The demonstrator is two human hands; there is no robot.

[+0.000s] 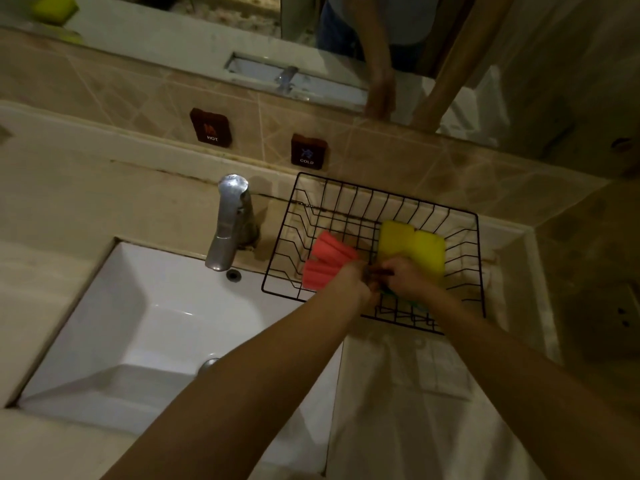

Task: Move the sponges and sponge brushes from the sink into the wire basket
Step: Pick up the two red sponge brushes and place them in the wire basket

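Observation:
A black wire basket (464, 216) stands on the counter to the right of the white sink (138, 327). Inside it lie two pink ribbed sponge brushes (329, 261) on the left and two yellow sponges (412, 244) on the right. Both my hands are inside the basket, close together. My left hand (356, 282) is closed beside the pink brush heads. My right hand (405, 275) is closed on a dark brown handle (381, 272) that runs between the two hands. A green-blue bit (389, 292) shows under my right hand. No sponge is visible in the sink basin.
A chrome tap (228, 223) stands at the sink's back edge, left of the basket. A white cloth (415, 393) lies under and in front of the basket. HOT (210, 128) and COLD (308, 150) tags are on the tiled wall. A mirror (242, 36) runs above.

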